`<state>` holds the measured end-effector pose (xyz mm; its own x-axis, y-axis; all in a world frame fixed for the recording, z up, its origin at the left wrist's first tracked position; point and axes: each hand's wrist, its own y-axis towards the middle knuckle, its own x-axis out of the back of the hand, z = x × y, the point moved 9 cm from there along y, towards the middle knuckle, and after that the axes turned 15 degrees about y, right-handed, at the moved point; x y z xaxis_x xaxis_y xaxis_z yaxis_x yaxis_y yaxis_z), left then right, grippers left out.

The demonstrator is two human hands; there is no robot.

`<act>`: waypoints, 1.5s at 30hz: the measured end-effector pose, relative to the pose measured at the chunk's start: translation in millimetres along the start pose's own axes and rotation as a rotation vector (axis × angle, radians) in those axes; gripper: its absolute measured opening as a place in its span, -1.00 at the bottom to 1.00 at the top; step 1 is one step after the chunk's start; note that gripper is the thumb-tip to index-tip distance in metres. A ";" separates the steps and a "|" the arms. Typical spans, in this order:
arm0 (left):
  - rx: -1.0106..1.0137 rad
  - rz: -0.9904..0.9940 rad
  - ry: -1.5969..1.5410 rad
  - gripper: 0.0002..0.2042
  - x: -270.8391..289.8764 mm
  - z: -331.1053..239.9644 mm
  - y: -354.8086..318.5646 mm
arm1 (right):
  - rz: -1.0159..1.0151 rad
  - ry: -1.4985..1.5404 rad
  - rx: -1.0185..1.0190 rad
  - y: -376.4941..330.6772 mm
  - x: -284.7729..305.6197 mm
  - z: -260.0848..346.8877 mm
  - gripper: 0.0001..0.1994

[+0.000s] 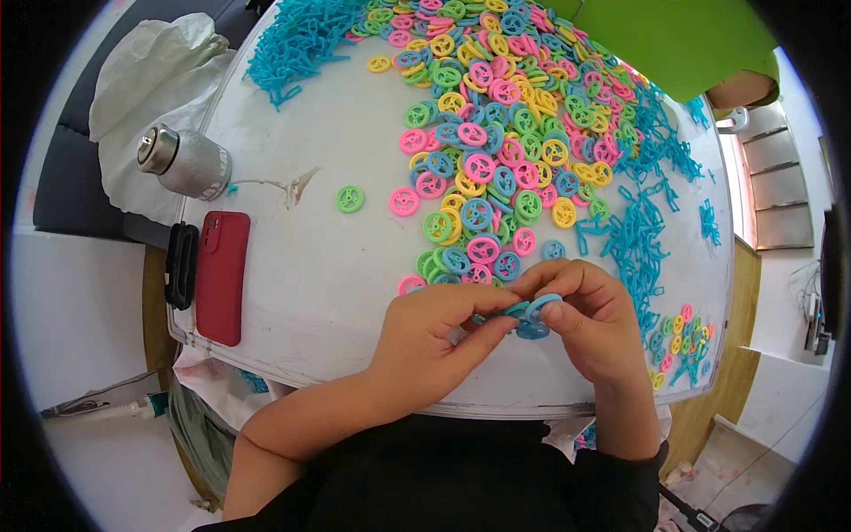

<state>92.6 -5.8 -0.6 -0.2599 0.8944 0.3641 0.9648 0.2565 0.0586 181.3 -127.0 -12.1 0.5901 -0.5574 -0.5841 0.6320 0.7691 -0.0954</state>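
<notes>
Below centre, left hand pinches a teal part, right hand a blue wheel; multicoloured spoked-wheel heap crowds upper centre, red phone at left

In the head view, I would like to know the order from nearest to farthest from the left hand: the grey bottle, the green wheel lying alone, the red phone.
From the left hand:
1. Green wheel: ahead and slightly left.
2. Red phone: farther left, near the table edge.
3. Grey bottle: far left, beyond the phone.
</notes>
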 end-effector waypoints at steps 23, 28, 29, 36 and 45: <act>-0.312 -0.127 0.178 -0.78 14.3 -21.5 -2.6 | 0.018 -0.492 0.293 -14.8 -14.6 18.2 -0.68; -0.202 -0.121 0.073 -0.81 16.1 -11.8 -5.5 | 0.104 -0.699 0.334 -11.8 -35.2 25.1 -0.60; -0.199 -0.124 0.074 -0.81 16.6 -11.0 -6.8 | 0.099 -0.647 0.314 -11.4 -32.9 22.4 -0.58; -0.270 -0.204 0.183 -0.80 19.9 -16.5 -11.0 | 0.159 -1.208 0.564 -25.6 -57.2 36.7 -0.61; -0.353 0.093 0.265 -0.73 -3.3 -21.8 -9.7 | 0.314 -0.847 -0.048 -29.4 -32.2 23.1 -0.66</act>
<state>84.9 -19.2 17.8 -0.1960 0.7715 0.6054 0.9504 -0.0026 0.3109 155.3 -138.9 28.1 0.9159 -0.3491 0.1984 0.3695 0.9261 -0.0763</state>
